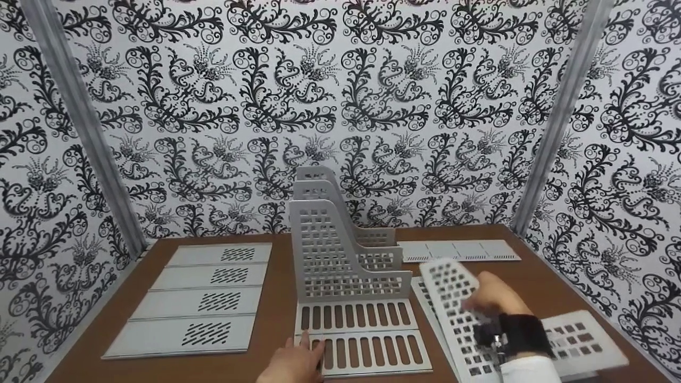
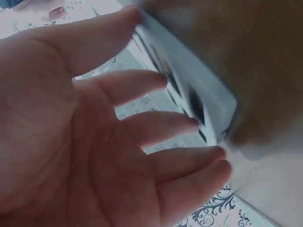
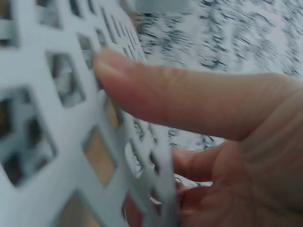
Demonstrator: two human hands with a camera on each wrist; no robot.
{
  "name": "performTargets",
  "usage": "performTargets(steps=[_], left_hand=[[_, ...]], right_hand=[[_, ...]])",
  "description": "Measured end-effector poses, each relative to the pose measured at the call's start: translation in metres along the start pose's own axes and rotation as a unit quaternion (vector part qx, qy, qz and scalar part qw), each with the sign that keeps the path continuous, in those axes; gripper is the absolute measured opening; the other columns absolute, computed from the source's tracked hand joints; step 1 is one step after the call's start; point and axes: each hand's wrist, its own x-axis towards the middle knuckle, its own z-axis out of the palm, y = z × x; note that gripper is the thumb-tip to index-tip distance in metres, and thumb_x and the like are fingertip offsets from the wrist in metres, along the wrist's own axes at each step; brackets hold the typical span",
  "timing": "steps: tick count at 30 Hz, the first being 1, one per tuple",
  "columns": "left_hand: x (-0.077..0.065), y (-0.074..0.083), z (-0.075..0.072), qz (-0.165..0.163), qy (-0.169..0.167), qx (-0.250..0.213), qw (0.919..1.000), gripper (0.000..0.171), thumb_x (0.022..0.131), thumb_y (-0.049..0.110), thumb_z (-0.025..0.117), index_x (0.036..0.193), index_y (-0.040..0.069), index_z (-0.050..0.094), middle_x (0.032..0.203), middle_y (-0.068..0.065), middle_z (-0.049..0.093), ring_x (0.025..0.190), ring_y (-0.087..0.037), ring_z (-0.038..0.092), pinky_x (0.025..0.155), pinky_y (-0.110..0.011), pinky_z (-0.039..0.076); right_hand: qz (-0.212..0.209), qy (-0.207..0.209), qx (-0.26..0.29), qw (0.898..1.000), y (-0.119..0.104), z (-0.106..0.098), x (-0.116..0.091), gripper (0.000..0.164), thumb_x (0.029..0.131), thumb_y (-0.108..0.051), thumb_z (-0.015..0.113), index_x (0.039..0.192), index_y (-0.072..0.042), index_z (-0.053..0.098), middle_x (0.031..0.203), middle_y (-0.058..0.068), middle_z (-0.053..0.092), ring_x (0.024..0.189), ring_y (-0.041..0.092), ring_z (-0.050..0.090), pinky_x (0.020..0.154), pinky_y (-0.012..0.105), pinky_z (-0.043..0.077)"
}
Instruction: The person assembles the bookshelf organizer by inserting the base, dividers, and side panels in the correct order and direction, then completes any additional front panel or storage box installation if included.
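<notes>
A grey magazine file rack (image 1: 324, 250), partly put together, stands at mid-table with several perforated upright dividers. Two slotted base panels (image 1: 367, 333) lie flat in front of it. At the left edge of the nearer one, my left hand (image 1: 298, 359) touches it with extended fingers (image 2: 142, 127). My right hand (image 1: 495, 298) pinches a loose perforated side panel (image 1: 449, 298) by its edge. In the right wrist view, the thumb (image 3: 156, 90) lies on one face and the other fingers are behind, partly hidden. This panel is tilted up over other perforated pieces.
Several grey panels with slanted slots (image 1: 207, 302) lie in a row at left. A long pale strip (image 1: 460, 251) lies at the back right. Another perforated panel (image 1: 580, 340) rests at the front right. Patterned walls (image 1: 340, 80) enclose the brown table (image 1: 276, 324).
</notes>
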Motion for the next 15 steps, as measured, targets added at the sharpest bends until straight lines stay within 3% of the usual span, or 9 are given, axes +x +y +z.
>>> performTargets(steps=[3, 6, 8, 12, 15], left_hand=[[0.001, 0.0, -0.001, -0.004, -0.005, -0.001, 1.0, 0.056, 0.082, 0.037, 0.071, 0.134, 0.024, 0.053, 0.142, -0.016, 0.047, 0.123, -0.043, 0.05, 0.09, -0.055, 0.048], [0.001, -0.002, 0.0, 0.001, -0.003, 0.002, 1.0, 0.057, 0.082, 0.038, 0.071, 0.134, 0.025, 0.053, 0.141, -0.016, 0.048, 0.122, -0.042, 0.051, 0.089, -0.054, 0.048], [0.001, -0.003, 0.0, 0.006, -0.001, 0.005, 1.0, 0.057, 0.082, 0.039, 0.07, 0.134, 0.025, 0.052, 0.141, -0.017, 0.048, 0.122, -0.042, 0.051, 0.087, -0.054, 0.049], [0.002, -0.005, 0.003, 0.01, 0.0, -0.002, 0.9999, 0.058, 0.082, 0.04, 0.07, 0.135, 0.026, 0.052, 0.14, -0.017, 0.048, 0.122, -0.042, 0.05, 0.085, -0.055, 0.05], [0.002, -0.006, 0.003, 0.017, 0.002, -0.006, 0.9998, 0.058, 0.082, 0.041, 0.07, 0.135, 0.026, 0.052, 0.14, -0.018, 0.049, 0.122, -0.043, 0.05, 0.083, -0.055, 0.05]], right_hand=[[0.0, -0.011, 0.161, 0.987, -0.005, -0.013, -0.01, 0.053, 0.076, -0.005, 0.071, 0.119, 0.003, 0.041, 0.1, 0.022, 0.064, 0.08, 0.032, 0.068, 0.07, 0.046, 0.057], [-0.033, -0.019, 0.236, 0.971, -0.01, -0.024, -0.019, 0.058, 0.085, -0.014, 0.066, 0.131, -0.009, 0.03, 0.113, 0.022, 0.061, 0.092, 0.034, 0.067, 0.077, 0.051, 0.055], [-0.07, -0.021, 0.239, 0.968, -0.015, -0.028, -0.022, 0.059, 0.088, -0.02, 0.065, 0.133, -0.012, 0.027, 0.117, 0.021, 0.058, 0.097, 0.035, 0.064, 0.08, 0.051, 0.054], [-0.155, -0.017, 0.192, 0.969, -0.022, -0.029, -0.022, 0.053, 0.091, -0.025, 0.062, 0.13, -0.01, 0.029, 0.113, 0.021, 0.057, 0.097, 0.033, 0.062, 0.081, 0.047, 0.054], [-0.188, -0.01, 0.176, 0.966, -0.025, -0.028, -0.021, 0.048, 0.091, -0.024, 0.061, 0.125, -0.007, 0.031, 0.11, 0.022, 0.056, 0.093, 0.032, 0.062, 0.08, 0.046, 0.054]])
